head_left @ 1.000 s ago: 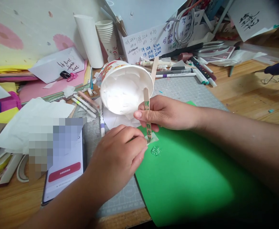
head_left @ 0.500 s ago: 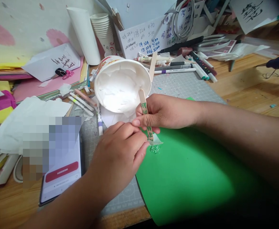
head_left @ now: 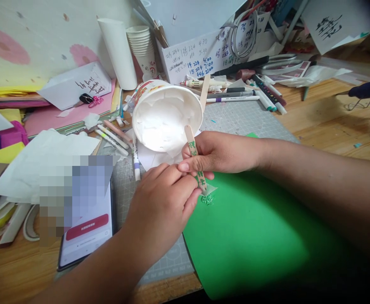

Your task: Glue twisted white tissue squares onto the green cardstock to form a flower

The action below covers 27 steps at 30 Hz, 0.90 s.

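My right hand (head_left: 215, 152) is closed round a flat wooden craft stick (head_left: 192, 145) with green writing on it. The stick slants down to a thin, translucent white scrap (head_left: 210, 191). At the edge of that scrap, my left hand (head_left: 166, 200) is pinched shut, its knuckles against the right fingers; its fingertips are partly hidden. Just under the scrap, a glossy, wet-looking squiggly patch (head_left: 208, 199) lies on the green sheet (head_left: 245, 236). Behind the hands, a paper tub (head_left: 169, 114) tilts toward me, with white tissue-like material inside.
Underneath is a grey cutting mat (head_left: 169, 261). A phone (head_left: 88, 236) and white paper (head_left: 45, 164) lie at the left. Markers (head_left: 269, 95), another wooden stick (head_left: 205, 90) and stacked paper cups (head_left: 142, 50) stand or lie behind. A dark-blue tool with a wire stand (head_left: 367, 90) rests far right.
The whole view has shifted slightly, so things sit a little farther right and lower. Both hands keep nearly the same pose, and the stick's lower end stays by the white scrap.
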Available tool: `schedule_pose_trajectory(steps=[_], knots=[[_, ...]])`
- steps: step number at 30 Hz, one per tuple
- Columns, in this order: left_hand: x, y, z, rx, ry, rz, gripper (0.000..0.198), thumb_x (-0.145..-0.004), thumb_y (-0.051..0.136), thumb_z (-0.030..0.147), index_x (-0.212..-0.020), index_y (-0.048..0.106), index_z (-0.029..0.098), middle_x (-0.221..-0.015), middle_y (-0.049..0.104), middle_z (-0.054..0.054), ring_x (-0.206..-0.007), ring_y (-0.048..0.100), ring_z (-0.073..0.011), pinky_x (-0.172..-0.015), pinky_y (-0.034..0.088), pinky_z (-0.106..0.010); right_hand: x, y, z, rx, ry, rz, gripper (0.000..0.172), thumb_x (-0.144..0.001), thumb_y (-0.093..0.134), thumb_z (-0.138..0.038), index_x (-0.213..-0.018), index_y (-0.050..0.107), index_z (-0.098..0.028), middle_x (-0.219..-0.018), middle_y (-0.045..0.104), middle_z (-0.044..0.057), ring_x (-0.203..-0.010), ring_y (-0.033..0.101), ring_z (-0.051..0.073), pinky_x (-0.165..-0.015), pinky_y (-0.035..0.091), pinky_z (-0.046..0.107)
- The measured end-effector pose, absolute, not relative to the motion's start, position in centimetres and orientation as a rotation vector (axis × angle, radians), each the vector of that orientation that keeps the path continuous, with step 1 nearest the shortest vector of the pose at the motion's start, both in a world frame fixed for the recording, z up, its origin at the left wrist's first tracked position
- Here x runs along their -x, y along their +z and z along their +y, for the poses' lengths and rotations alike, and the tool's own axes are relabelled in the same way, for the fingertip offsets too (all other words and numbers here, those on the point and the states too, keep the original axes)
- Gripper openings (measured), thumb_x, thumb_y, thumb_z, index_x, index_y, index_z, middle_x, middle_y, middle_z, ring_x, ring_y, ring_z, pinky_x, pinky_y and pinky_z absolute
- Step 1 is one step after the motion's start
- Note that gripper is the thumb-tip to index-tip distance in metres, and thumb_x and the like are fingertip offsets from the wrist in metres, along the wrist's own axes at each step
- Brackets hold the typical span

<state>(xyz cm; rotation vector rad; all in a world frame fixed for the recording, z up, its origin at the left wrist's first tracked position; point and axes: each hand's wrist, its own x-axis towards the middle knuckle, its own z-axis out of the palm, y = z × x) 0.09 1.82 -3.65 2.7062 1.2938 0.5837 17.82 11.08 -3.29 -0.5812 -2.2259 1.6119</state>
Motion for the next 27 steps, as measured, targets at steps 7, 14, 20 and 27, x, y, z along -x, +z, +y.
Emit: schedule_pose_trajectory(steps=[7, 14, 20, 27], knots=[[0.0, -3.5, 1.6, -2.628, 0.640, 1.319, 0.013, -0.091, 0.060, 0.012, -0.082, 0.069, 0.014, -0.081, 0.068, -0.007, -0.076, 0.064, -0.0272, -0.068, 0.053, -0.045, -17.9, -3.6, 11.1, 0.658, 1.315, -1.475, 0.049, -0.091, 0.064, -0.058, -0.063, 0.052, -0.019, -0.051, 0.042, -0.008, -0.043, 0.037, 0.006, -0.041, 0.030, 0.022], [0.3, -3.0, 0.8, -2.621, 0.788, 1.187, 0.024, -0.087, 0.055, 0.006, -0.105, 0.065, 0.019, -0.106, 0.067, -0.009, -0.095, 0.062, -0.0240, -0.083, 0.055, -0.041, -18.4, -4.2, 11.0, 0.641, 0.826, -1.792, 0.021, -0.101, 0.056, -0.037, -0.096, 0.063, -0.018, -0.083, 0.067, 0.003, -0.070, 0.062, 0.013, -0.060, 0.050, 0.025], [0.1, -2.8, 0.4, -2.803, 0.740, 0.889, 0.032, -0.089, 0.056, 0.010, -0.110, 0.071, 0.029, -0.126, 0.064, -0.005, -0.119, 0.053, -0.0260, -0.107, 0.043, -0.048, -19.0, -4.2, 11.2, 0.484, 0.663, -2.151, 0.019, -0.103, 0.048, -0.023, -0.110, 0.065, -0.016, -0.089, 0.074, 0.008, -0.084, 0.069, 0.017, -0.077, 0.055, 0.031], [0.0, -3.1, 0.7, -2.734, 0.695, 1.114, 0.019, -0.092, 0.057, 0.012, -0.099, 0.074, 0.019, -0.107, 0.070, -0.006, -0.101, 0.055, -0.0247, -0.094, 0.051, -0.044, -18.4, -4.3, 11.4, 0.450, 0.634, -2.479, 0.019, -0.102, 0.046, -0.022, -0.105, 0.064, -0.014, -0.093, 0.075, 0.012, -0.084, 0.070, 0.021, -0.073, 0.052, 0.031]])
